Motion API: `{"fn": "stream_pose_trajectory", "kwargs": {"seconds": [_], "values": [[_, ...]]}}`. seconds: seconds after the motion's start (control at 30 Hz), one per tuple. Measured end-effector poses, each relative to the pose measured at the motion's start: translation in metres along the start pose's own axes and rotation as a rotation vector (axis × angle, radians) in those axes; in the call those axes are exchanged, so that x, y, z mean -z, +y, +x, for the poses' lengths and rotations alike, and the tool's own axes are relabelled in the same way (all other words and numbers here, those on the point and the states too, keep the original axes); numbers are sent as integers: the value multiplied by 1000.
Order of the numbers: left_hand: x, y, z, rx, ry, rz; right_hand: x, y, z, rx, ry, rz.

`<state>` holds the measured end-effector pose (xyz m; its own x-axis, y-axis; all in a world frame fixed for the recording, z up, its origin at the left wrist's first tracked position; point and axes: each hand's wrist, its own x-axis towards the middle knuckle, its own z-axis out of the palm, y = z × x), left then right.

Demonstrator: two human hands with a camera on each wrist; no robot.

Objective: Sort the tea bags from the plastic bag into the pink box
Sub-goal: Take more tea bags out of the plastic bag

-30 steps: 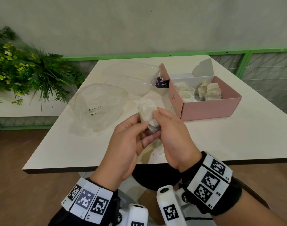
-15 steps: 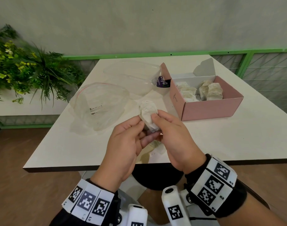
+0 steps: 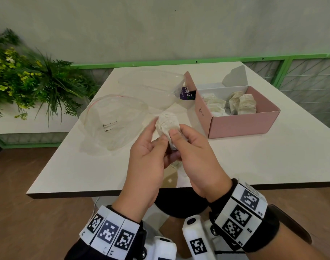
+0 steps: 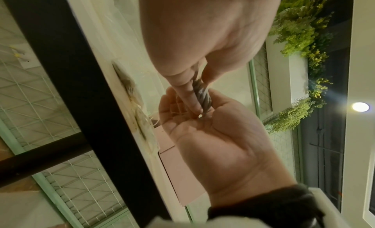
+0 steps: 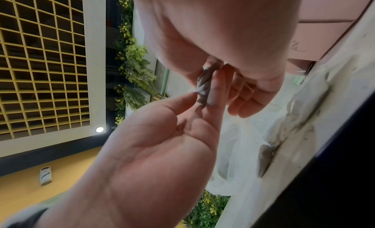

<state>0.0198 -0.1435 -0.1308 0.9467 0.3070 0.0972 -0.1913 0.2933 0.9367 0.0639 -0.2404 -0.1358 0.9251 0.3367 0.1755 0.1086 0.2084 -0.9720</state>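
Both hands have lifted the tea bag a little higher, toward the pink box.
Left hand (image 3: 147, 162) and right hand (image 3: 196, 158) pinch the crumpled tea bag (image 3: 167, 123) between fingertips — held above the table (image 3: 235, 166), just left of the pink box (image 3: 241, 122); beyond them, left of the box, lies the plastic bag (image 3: 113, 121).

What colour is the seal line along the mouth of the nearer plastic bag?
Red: a thin line along the plastic bag mouth, clearest in the head view.
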Motion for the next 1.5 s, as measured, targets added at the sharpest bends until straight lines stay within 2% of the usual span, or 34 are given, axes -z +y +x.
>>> {"fn": "stream_pose_trajectory", "kwargs": {"seconds": [0.23,0.3,0.4,0.47,0.53,0.6,0.67,0.97,1.23,1.4,1.5], "values": [[0,8,2,46,30,-168,7,-3,0,70,-45,-84],[0,9,2,60,43,-166,8,0,1,134,-45,-202],[2,8,2,72,58,-130,10,8,0,200,60,-426],[4,7,2,82,64,-133,12,7,-3,304,130,-605],[5,7,2,94,73,-148,12,3,-4,472,170,-779],[6,6,3,103,69,-151,12,-1,-3,608,175,-910],[6,6,3,116,49,-165,11,-2,-1,656,146,-950],[6,10,1,148,15,-193,8,-4,-1,550,15,-820],[12,7,3,81,67,-97,11,-9,1,410,-68,-640],[19,4,6,95,121,-78,20,-17,0,297,-69,-420],[19,2,7,92,134,-94,24,-21,3,212,-105,-173]]}}
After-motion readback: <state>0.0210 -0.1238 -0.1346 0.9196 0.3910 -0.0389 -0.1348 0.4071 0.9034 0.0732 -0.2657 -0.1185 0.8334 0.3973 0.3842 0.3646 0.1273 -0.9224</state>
